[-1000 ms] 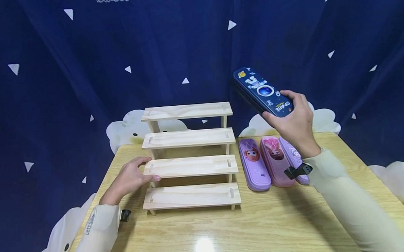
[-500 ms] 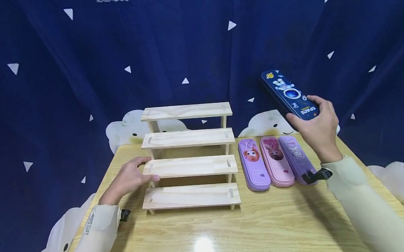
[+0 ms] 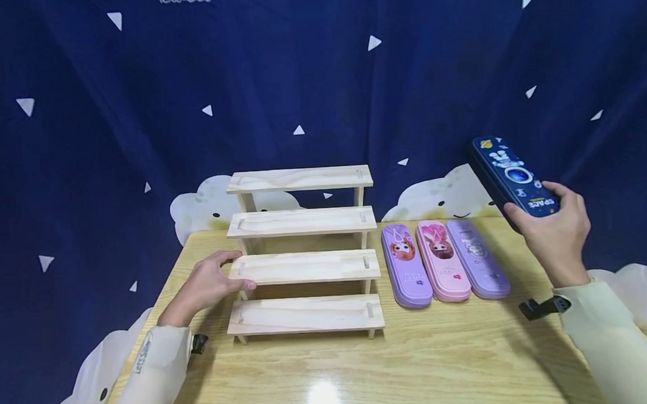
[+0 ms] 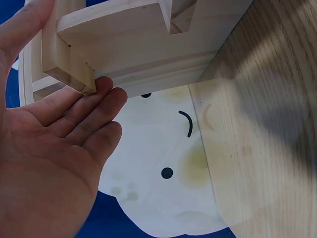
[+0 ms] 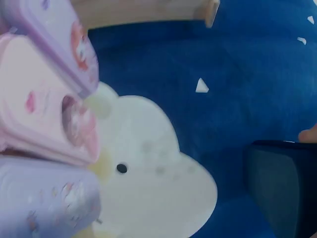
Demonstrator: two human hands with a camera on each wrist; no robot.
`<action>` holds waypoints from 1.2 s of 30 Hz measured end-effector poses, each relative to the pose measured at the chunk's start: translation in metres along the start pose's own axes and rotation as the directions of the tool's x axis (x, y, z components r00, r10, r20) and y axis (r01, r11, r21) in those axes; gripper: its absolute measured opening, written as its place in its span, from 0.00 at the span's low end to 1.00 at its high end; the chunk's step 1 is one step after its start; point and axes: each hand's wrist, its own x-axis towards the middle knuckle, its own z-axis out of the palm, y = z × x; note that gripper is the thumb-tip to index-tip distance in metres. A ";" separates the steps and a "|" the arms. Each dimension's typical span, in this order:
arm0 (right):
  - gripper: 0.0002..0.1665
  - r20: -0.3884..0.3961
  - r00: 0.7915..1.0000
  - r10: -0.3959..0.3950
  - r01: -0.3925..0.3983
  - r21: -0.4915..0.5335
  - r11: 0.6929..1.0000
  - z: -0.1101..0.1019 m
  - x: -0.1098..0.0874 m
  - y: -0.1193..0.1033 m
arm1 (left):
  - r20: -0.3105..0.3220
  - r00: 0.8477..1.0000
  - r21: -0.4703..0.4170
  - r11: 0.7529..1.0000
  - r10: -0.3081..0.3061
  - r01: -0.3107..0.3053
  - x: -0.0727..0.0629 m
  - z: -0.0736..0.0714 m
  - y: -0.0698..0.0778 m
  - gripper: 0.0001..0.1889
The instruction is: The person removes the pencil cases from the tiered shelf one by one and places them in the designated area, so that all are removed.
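Note:
My right hand (image 3: 558,235) holds a dark blue space-print pencil case (image 3: 511,174) by its near end, thumb on one side and fingers on the other. It is raised above the table's back right corner, tilted. In the right wrist view the end of the dark case (image 5: 272,183) shows at the right edge. At the left, my left hand (image 3: 207,285) grips the end of the third board down on a four-tier wooden display rack (image 3: 305,267). The left wrist view shows the thumb on one side of the wood (image 4: 133,44) and the fingers (image 4: 101,106) on the other.
Right of the rack, a purple pencil case (image 3: 409,271), a pink one (image 3: 444,263) and a lavender one (image 3: 480,261) lie side by side on the wooden table (image 3: 332,372). A navy curtain (image 3: 305,62) with white triangles and clouds hangs behind.
My right hand has carried the dark blue pencil case rightward and somewhat lower, which uncovers the lavender case. My left hand stays on the rack.

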 end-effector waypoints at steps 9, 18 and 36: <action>0.51 0.089 0.990 0.106 -0.098 -0.084 0.992 -0.001 0.005 0.053 | -0.002 1.000 -0.016 1.000 -0.011 0.011 -0.001 0.005 -0.001 0.47; 0.56 0.193 0.947 0.257 -0.231 -0.149 0.961 0.007 -0.008 0.117 | -0.001 1.000 -0.002 1.000 -0.008 0.008 0.002 0.004 0.001 0.48; 0.58 0.268 0.909 0.320 -0.265 -0.221 0.938 0.025 -0.022 0.154 | 0.000 1.000 -0.002 1.000 -0.022 0.022 0.001 0.001 0.001 0.48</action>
